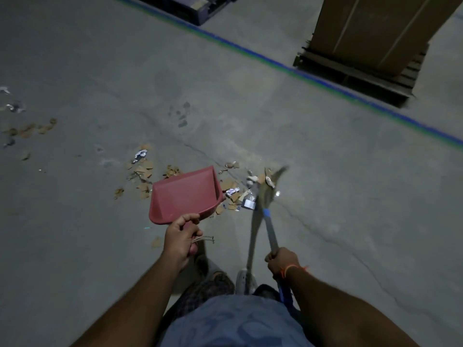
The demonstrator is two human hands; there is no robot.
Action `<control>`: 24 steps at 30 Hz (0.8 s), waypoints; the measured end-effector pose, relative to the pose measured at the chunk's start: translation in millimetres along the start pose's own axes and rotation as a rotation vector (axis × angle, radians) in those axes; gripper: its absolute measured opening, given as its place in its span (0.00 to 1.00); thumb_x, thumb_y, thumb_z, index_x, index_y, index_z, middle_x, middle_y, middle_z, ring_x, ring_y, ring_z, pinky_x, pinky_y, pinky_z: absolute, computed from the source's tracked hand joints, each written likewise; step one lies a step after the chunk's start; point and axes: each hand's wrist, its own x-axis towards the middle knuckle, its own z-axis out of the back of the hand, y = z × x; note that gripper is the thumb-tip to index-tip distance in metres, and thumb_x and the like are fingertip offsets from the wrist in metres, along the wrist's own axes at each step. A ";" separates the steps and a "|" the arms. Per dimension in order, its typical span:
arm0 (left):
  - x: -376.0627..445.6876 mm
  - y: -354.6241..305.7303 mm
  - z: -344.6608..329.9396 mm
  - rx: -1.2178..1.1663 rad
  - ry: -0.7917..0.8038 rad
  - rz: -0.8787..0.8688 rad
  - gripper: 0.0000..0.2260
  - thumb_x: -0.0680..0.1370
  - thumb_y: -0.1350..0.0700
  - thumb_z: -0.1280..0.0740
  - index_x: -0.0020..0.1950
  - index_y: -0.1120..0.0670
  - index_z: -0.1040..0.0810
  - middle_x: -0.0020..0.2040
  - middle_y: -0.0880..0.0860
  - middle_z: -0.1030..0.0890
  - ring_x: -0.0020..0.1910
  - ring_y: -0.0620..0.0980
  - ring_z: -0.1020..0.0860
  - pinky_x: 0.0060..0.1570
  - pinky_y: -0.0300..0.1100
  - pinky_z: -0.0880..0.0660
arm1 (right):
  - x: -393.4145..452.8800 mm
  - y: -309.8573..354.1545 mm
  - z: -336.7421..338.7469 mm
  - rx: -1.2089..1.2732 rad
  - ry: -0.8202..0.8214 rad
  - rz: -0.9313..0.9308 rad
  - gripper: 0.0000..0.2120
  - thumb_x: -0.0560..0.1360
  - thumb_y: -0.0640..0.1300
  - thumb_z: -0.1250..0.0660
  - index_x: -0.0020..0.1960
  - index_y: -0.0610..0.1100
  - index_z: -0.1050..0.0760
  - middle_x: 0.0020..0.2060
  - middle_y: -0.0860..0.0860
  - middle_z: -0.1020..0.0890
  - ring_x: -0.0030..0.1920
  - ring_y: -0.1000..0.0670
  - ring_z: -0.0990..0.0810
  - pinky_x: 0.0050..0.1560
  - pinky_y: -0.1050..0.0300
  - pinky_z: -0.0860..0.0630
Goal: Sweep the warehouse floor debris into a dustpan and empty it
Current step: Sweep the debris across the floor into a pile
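My left hand grips the handle of a red dustpan, which hangs tilted just above the grey floor with its mouth facing up and left. My right hand grips the handle of a broom; its bristle head is blurred and sits to the right of the pan. Cardboard scraps and paper bits lie between the pan and the bristles. More debris lies left of the pan, and a further scatter is at the far left.
A blue and green floor line runs diagonally across the back. Behind it a large cardboard box on a wooden pallet stands at the top right. Another dark pallet is at the top middle. My feet are below the broom.
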 end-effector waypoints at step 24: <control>28.9 -4.2 146.3 -0.085 -0.104 -0.004 0.11 0.78 0.71 0.37 0.51 0.58 0.19 0.31 0.51 0.19 0.30 0.49 0.29 0.30 0.35 0.37 | -30.7 111.1 -115.5 -0.333 0.208 0.198 0.16 0.71 0.36 0.38 0.52 0.47 0.16 0.46 0.51 0.19 0.50 0.50 0.19 0.54 0.66 0.24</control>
